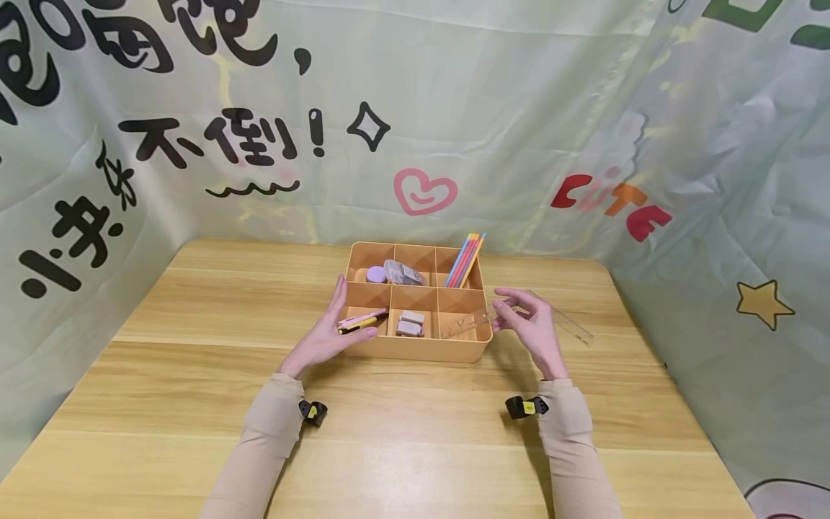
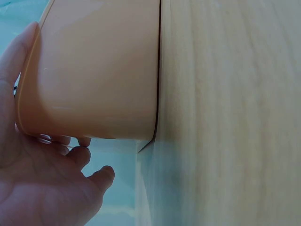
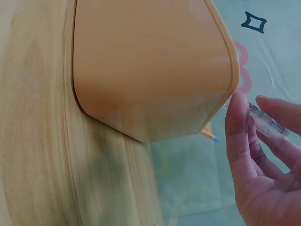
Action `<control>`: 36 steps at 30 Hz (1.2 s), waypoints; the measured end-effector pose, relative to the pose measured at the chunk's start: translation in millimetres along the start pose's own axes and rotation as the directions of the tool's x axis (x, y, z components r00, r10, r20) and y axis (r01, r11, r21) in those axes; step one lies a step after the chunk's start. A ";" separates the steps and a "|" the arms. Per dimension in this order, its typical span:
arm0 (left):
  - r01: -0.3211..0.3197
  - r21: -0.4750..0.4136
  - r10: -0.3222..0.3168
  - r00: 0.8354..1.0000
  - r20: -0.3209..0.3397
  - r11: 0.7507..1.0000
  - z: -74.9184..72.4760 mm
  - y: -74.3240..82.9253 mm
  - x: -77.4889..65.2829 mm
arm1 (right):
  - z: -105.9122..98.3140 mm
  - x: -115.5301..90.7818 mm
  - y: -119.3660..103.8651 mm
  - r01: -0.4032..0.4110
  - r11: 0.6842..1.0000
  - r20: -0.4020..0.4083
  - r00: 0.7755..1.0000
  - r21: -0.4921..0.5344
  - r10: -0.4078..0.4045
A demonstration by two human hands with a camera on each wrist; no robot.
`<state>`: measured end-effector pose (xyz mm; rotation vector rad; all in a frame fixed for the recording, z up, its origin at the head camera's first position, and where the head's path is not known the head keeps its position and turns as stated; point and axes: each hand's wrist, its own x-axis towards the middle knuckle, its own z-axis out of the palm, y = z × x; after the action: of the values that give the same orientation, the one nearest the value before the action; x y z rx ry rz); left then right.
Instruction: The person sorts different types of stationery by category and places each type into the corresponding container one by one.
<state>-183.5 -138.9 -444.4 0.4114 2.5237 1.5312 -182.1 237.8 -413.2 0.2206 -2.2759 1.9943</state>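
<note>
A tan six-compartment organizer [image 1: 415, 351] stands on the table. My left hand [image 1: 324, 331] is spread along its left end, the thumb beside the front rim and the fingers against the side. Close to that thumb, pens [image 1: 364, 321] lie in the front left compartment. At the front right corner, my right hand [image 1: 528, 324] pinches a clear ruler [image 3: 269, 121] between thumb and fingers; a clear strip [image 1: 565, 320] extends to the right of the hand. Another clear marked piece [image 1: 463, 324] shows in the front right compartment. White-and-grey erasers [image 1: 410, 324] sit in the front middle one.
In the back row are a round purple item [image 1: 375, 274], a translucent purple case [image 1: 403, 274] and several colored pencils [image 1: 465, 261] leaning upright. The wooden table [image 1: 415, 447] reaches a printed cloth backdrop [image 1: 506, 130] behind and at both sides.
</note>
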 end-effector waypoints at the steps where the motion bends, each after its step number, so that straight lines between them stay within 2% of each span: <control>1: -0.001 0.000 0.001 1.000 0.000 1.000 0.0 -0.2 0.0 | -0.1 0.0 0.0 -0.004 1.000 0.003 1.000 -0.001 0.004; 19: -0.015 -0.005 0.015 1.000 0.006 1.000 0.0 -0.5 1.5 | -4.9 0.4 2.3 -0.036 0.999 0.031 0.999 0.006 0.036; 27: -0.004 -0.011 0.004 1.000 0.010 1.000 -0.6 0.9 2.0 | -16.9 1.1 5.7 -0.063 0.997 -0.039 0.997 0.041 0.065; 32: -0.004 -0.011 0.005 1.000 0.014 1.000 -1.0 0.5 2.9 | -26.5 1.6 10.6 -0.106 0.992 -0.125 0.987 -0.071 0.096; 36: -0.008 -0.003 0.009 1.000 0.017 1.000 -0.9 -0.3 2.2 | -34.2 0.0 14.1 -0.140 0.975 -0.154 0.981 -0.171 0.114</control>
<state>-186.0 -139.1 -444.3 0.4332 2.5105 1.5274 -185.1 273.6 -422.3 -0.0850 -2.4132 1.7774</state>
